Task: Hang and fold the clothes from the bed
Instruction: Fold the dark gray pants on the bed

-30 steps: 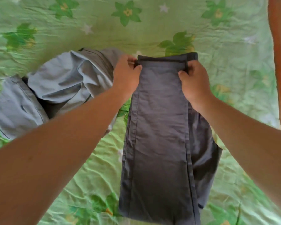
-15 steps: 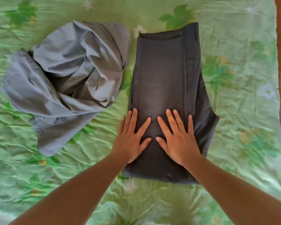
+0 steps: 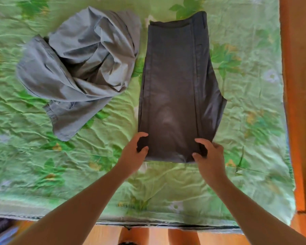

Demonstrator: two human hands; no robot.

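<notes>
A bed (image 3: 245, 156) under a wrinkled green sheet printed with leaves and flowers fills most of the frame. A crumpled light grey cotton garment (image 3: 74, 68) lies heaped in the upper left. Just right of it, at upper centre, a folded pair of dark grey trousers (image 3: 177, 76) lies flat as a long strip. The left hand (image 3: 132, 156) curls its fingers round the strip's lower left corner, and the right hand (image 3: 212, 158) pinches its lower right corner.

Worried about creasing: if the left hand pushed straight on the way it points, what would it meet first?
The dark trousers, likely: the left hand grips their near left corner and points diagonally across them.
</notes>
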